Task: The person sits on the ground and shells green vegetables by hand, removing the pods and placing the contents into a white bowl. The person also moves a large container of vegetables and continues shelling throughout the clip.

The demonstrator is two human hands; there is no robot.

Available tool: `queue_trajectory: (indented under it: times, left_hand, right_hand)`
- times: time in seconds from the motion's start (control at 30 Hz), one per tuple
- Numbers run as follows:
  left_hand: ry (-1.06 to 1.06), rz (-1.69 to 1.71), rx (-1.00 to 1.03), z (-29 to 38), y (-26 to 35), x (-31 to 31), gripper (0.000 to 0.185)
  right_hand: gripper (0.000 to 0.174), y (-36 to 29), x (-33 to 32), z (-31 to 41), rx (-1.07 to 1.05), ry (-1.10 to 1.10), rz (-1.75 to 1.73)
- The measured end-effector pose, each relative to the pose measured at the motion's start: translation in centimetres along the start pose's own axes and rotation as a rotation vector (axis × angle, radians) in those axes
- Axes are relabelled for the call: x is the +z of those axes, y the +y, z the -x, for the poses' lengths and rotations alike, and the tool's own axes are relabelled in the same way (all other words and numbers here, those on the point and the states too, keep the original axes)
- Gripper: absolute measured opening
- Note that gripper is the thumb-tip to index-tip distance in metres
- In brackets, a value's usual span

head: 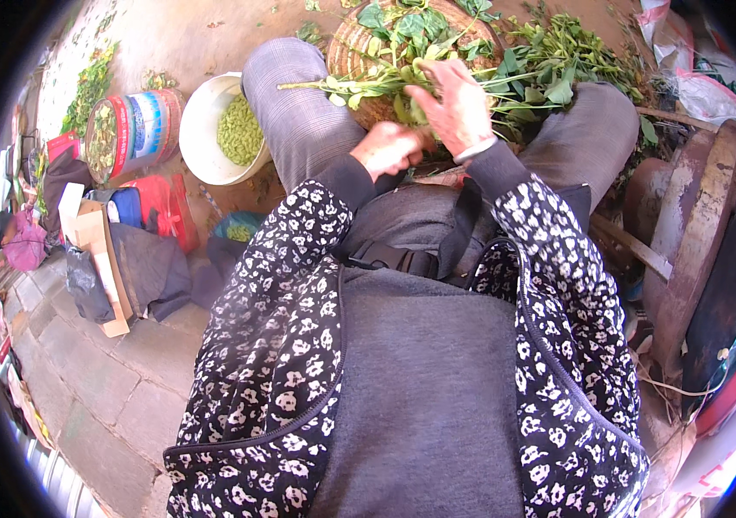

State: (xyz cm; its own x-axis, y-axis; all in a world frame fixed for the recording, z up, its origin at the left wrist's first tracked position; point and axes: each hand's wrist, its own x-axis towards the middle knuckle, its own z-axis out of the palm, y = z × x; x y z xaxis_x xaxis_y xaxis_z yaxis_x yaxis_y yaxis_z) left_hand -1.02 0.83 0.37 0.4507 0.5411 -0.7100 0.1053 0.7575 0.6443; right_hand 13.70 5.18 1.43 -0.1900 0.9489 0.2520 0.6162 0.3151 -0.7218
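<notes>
Across a round woven straw stool or basket (pixel 350 48) lie cut green leafy stalks (pixel 306 85), in front of my knees. My right hand (pixel 455 107) is over these stalks, thumb and forefinger around the stems; its palm side is hidden. Just below and left of it, my left hand (pixel 391 150) is blurred, with its fingers curled in. Whether anything is inside that hand cannot be seen. A bigger heap of leafy green plants (pixel 562 55) rests beside my right knee. Left of my left knee, a white plastic bucket (pixel 196 129) contains small green beans or pods (pixel 240 133).
A printed bucket (pixel 141 133) lies tilted beyond the white one. Nearer on the left are a red plastic bag (pixel 164 207), a cardboard box (pixel 99 259) and dark cloth (pixel 148 269). A person in pink (pixel 23 239) is far left. Rusty metal machinery (pixel 685 239) stands close on my right.
</notes>
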Motion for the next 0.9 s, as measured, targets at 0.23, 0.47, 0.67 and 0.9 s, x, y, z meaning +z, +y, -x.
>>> queue_trajectory:
  times: [0.23,0.47,0.67,0.9]
  left_hand:
    - [0.072,0.319,0.182,-1.3,1.0,2.1,0.018]
    - [0.003,0.748,0.137,-5.2,0.4,1.8,0.015]
    - [0.121,0.512,0.183,-4.6,0.4,2.5,0.018]
    - [0.264,0.374,0.295,-4.0,0.0,2.9,0.02]
  right_hand:
    - [0.013,-0.6,-1.8,-1.4,-0.104,-0.106,0.036]
    - [0.013,2.0,-2.9,4.3,0.51,0.012,-0.438]
    - [0.014,3.2,-2.2,6.5,0.494,-0.164,-0.513]
    - [0.026,1.3,-3.6,6.2,0.485,-0.295,-0.508]
